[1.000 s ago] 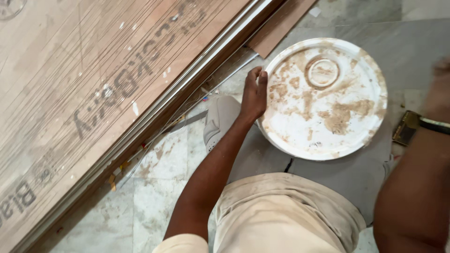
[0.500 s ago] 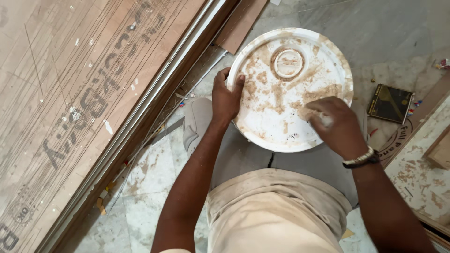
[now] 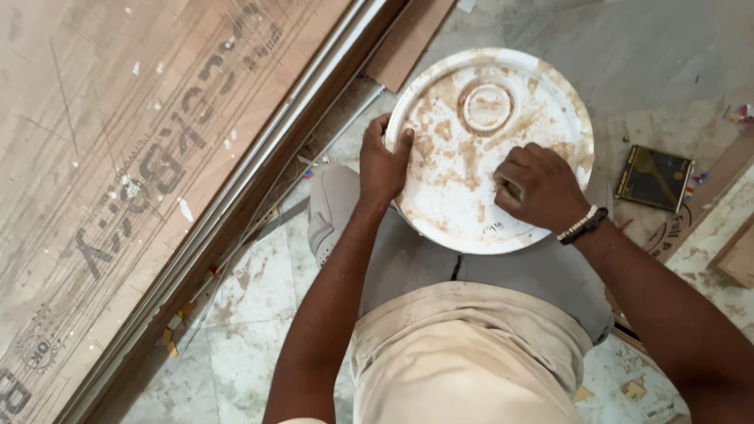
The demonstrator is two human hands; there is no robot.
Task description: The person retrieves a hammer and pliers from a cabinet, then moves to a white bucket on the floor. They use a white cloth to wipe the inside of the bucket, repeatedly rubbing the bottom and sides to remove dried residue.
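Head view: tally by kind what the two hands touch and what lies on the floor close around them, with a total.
Round white lid, stained brown, left hand on its rim, right hand on its top: 1
Small dark square packet: 1
Wooden board: 1
Large plywood sheet: 1
Grey shoe: 1
Total: 5

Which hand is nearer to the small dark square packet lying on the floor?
Right. The right hand rests on the round white lid, just beside the dark square packet; the left hand grips the lid's far edge.
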